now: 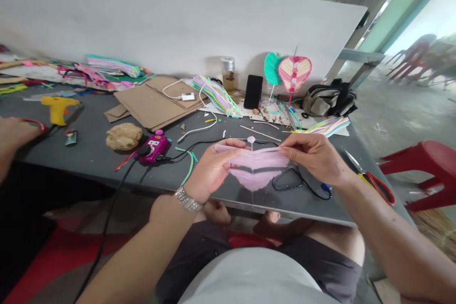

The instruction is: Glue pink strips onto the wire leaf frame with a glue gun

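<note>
Between my hands is a pale pink fan-shaped piece of fuzzy strips, with a gap across its middle and a thin stem with a small pale knob at its top. My left hand, wearing a metal watch, pinches the left end of the upper strips. At the opposite end, the thumb and fingers of my right hand are closed on the same strips. A looped black cable lies on the table just behind the piece's right side.
A purple power socket, yellow glue gun and cardboard sheets lie leftward. Scissors rest by the right edge. Bundled strips, a phone and a heart-shaped fan are behind. Another person's hand is far left.
</note>
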Tool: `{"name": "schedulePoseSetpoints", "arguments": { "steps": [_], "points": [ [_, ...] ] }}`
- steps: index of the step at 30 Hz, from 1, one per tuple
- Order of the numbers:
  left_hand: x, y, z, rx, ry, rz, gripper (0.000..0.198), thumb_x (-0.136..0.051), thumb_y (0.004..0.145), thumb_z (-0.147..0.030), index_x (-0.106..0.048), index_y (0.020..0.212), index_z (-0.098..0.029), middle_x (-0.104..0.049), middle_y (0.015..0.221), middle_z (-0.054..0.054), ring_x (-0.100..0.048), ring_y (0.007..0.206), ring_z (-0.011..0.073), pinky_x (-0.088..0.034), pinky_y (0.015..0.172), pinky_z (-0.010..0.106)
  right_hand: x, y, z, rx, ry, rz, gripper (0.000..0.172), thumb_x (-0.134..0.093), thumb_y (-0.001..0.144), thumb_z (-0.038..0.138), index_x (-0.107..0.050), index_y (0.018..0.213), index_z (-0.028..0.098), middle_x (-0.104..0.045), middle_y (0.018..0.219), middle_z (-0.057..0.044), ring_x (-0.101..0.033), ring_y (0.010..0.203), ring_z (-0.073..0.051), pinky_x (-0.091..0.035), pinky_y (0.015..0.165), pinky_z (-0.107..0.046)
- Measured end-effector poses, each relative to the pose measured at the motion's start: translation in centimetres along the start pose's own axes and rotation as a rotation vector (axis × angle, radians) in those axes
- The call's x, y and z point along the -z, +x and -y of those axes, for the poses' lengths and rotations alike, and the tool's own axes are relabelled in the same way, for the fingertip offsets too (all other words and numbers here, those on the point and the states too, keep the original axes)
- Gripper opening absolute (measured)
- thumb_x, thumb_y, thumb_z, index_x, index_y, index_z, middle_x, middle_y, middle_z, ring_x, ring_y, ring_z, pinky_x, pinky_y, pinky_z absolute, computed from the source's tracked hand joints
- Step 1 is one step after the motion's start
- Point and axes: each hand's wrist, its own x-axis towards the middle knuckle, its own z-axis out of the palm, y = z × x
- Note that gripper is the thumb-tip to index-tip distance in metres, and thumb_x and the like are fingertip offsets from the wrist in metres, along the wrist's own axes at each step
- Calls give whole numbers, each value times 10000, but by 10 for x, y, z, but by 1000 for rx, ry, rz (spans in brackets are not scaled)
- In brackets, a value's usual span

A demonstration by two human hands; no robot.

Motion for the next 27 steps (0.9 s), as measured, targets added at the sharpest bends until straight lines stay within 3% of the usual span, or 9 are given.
{"name": "schedulePoseSetpoints", "arguments": {
  "steps": [3, 6, 8, 11, 13, 16, 18, 20, 27],
  "points": [
    [2, 8, -18, -151, 48, -6, 486, -920, 651, -228, -742, 1102, -198, -774, 1061, 76, -713, 965, 200, -547, 803, 289, 3, -1, 23, 177, -195, -122, 249, -668, 956, 392, -722, 802, 203, -668, 747, -29, -574, 667, -155, -449, 596, -298],
    [16, 5, -19, -213, 108, -76, 546, -897, 659, -180, -712, 1171, -228, -742, 1172, 75, -675, 1104, 203, -533, 920, 298, -3, -9, 28, 388, -483, -181, 178, -600, 998, 279, -724, 883, 225, -696, 876, -47, -610, 738, -161, -466, 655, -307],
    [32, -3, -6, -231, 176, -182, 523, -870, 679, -194, -706, 1174, -225, -727, 1203, 82, -669, 1117, 210, -523, 961, 319, -16, -16, 17, 509, -696, -162, 196, -549, 1011, 216, -725, 925, 222, -695, 922, -56, -600, 747, -158, -432, 645, -307],
    [53, -24, 25, -376, 406, -488, 391, -827, 700, -208, -729, 1079, -198, -730, 1176, 88, -670, 1088, 222, -506, 979, 324, -51, -30, -17, 662, -939, -7, 223, -508, 988, 142, -720, 935, 187, -659, 856, -68, -520, 684, -164, -347, 601, -334],
    [60, -39, 45, -397, 593, -559, 281, -783, 749, -210, -760, 1029, -209, -745, 1144, 87, -663, 1098, 250, -500, 976, 336, -78, -41, -42, 701, -988, 99, 217, -510, 953, 96, -709, 903, 166, -632, 814, -71, -479, 661, -171, -318, 596, -344],
    [59, -52, 62, -414, 837, -381, 146, -735, 812, -210, -798, 939, -244, -766, 1071, 84, -654, 1086, 281, -474, 1034, 389, -109, -59, -69, 618, -984, 102, 228, -506, 941, 63, -699, 871, 164, -627, 816, -66, -464, 655, -168, -306, 604, -337],
    [57, -51, 67, -416, 979, -186, 131, -724, 840, -225, -806, 938, -252, -764, 1063, 95, -647, 1077, 293, -462, 1054, 427, -120, -67, -78, 534, -966, 76, 220, -517, 957, 73, -698, 872, 165, -637, 846, -62, -469, 652, -155, -305, 604, -323],
    [59, -46, 71, -423, 1097, -73, 140, -710, 863, -236, -803, 967, -244, -754, 1079, 110, -633, 1084, 301, -463, 1039, 452, -125, -73, -82, 470, -941, 49, 199, -540, 967, 94, -695, 866, 168, -642, 869, -58, -467, 634, -139, -302, 592, -311],
    [70, -34, 86, -448, 1331, -69, 140, -650, 899, -187, -771, 957, -226, -737, 1044, 99, -621, 1059, 288, -476, 967, 446, -131, -86, -93, 320, -856, 19, 169, -537, 960, 90, -685, 948, 170, -646, 935, -71, -529, 656, -131, -356, 587, -277]
  ]
}}
